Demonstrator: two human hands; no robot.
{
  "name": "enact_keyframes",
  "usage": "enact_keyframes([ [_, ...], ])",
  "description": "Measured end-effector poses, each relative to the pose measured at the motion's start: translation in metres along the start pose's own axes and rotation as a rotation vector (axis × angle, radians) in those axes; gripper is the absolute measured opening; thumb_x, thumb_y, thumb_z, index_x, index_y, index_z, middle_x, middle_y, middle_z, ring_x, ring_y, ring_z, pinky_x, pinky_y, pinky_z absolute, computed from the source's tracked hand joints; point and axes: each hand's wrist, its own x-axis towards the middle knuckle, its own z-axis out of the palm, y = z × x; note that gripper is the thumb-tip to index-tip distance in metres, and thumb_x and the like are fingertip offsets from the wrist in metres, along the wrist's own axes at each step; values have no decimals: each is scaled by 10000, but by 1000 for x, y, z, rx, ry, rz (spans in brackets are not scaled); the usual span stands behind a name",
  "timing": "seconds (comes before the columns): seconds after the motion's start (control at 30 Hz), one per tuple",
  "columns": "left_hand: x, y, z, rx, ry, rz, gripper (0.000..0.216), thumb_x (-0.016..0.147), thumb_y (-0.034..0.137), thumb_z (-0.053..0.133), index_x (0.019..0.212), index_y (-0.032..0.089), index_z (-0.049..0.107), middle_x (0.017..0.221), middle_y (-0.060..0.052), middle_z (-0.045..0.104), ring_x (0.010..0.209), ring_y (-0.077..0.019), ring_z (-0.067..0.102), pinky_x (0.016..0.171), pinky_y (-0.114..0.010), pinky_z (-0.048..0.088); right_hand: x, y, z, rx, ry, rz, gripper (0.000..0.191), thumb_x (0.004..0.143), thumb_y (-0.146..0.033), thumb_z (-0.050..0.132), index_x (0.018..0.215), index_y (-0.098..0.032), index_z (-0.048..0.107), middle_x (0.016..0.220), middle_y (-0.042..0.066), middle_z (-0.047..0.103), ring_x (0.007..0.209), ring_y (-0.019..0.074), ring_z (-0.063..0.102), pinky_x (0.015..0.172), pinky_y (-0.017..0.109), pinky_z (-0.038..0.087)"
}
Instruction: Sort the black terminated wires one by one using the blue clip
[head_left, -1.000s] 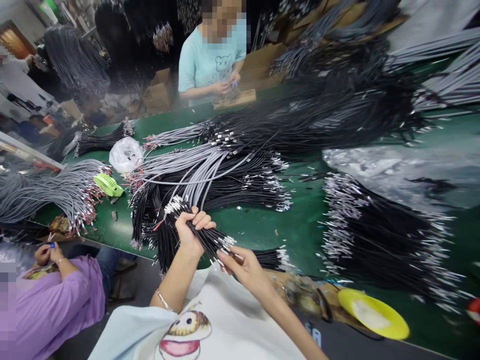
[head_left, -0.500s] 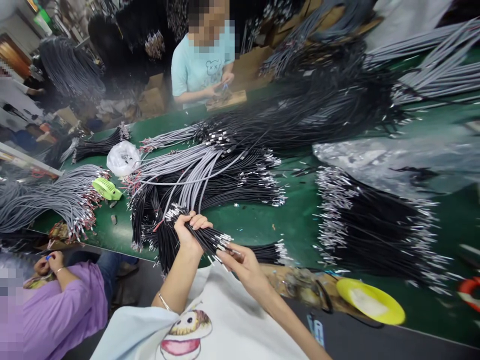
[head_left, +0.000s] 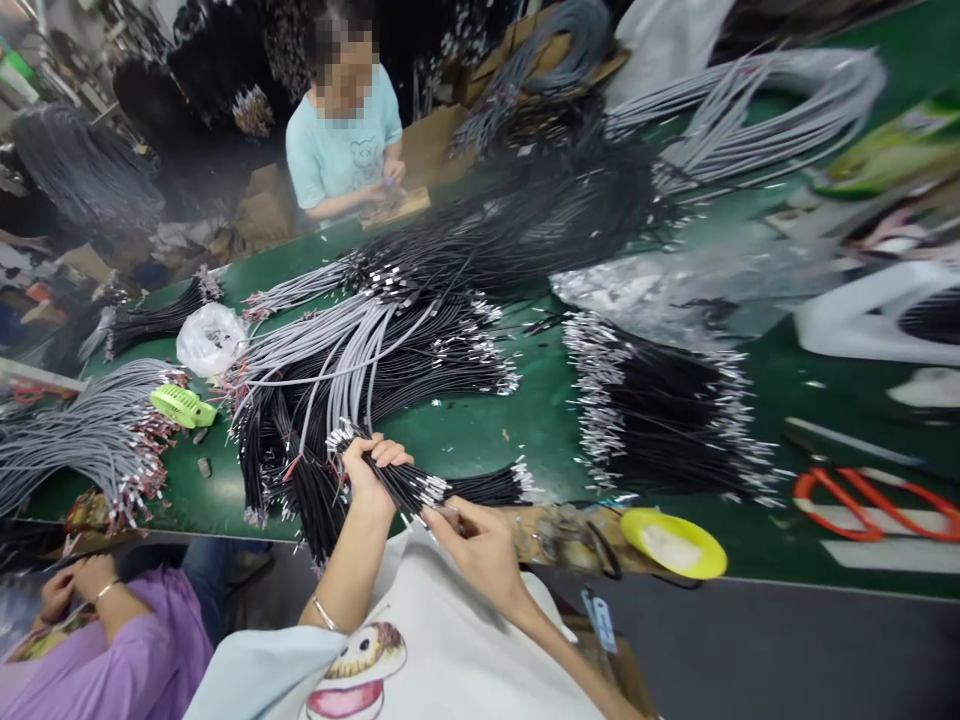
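Note:
A bundle of short black cables [head_left: 405, 484] with silver-white tips is wrapped in my left hand [head_left: 369, 468], its fingers closed round the middle. My right hand [head_left: 478, 545] is at the bundle's lower right end, thumb and fingers pinched together on the cable tips. How many tips it pinches is hidden. Behind my left hand lie grey cables [head_left: 352, 360] over heaps of black cables [head_left: 442, 345]. Another row of black cables [head_left: 487, 485] rests just beyond my right hand.
A broad stack of black cables [head_left: 667, 410] lies to the right, near orange-handled scissors [head_left: 862, 505]. A yellow dish [head_left: 675, 543] sits at the table's front edge. A green handheld fan [head_left: 182, 406] lies left. One co-worker [head_left: 345, 140] sits opposite, another [head_left: 127, 630] at left.
The view has turned right, so the table's things sit further left and the scissors show fully. My left hand still grips the bundle; my right hand stays at its tips.

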Motion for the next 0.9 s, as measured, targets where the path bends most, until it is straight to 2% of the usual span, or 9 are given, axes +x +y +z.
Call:
enact_keyframes([
  [0.23,11,-9,7,37,-26,-8,198,526,92,455,571,178,282,437,112,196,313,-2,294,427,-144,276,4,-3,-11,24,84,49,352,659,-379,569,434,-214,355,433,-55,319,437,90,285,414,234,243],
  [0.43,4,3,11,36,-42,49,226,528,97,461,566,184,256,446,112,188,325,2,296,429,-134,269,1,2,-25,130,99,129,337,726,-446,518,496,-217,427,424,-53,344,405,96,295,386,236,240],
  [0.7,-17,4,16,23,-107,65,160,531,88,454,612,165,340,447,115,175,326,-3,267,415,-135,254,2,-11,-13,164,-124,125,305,647,-445,602,510,-178,548,434,-28,454,404,91,341,393,238,267],
  [0.9,-25,1,16,120,-174,124,159,534,95,463,629,171,361,472,104,143,350,-19,218,431,-143,253,0,-9,-4,144,-143,97,312,658,-444,592,516,-168,555,450,-27,435,439,94,340,412,235,285],
])
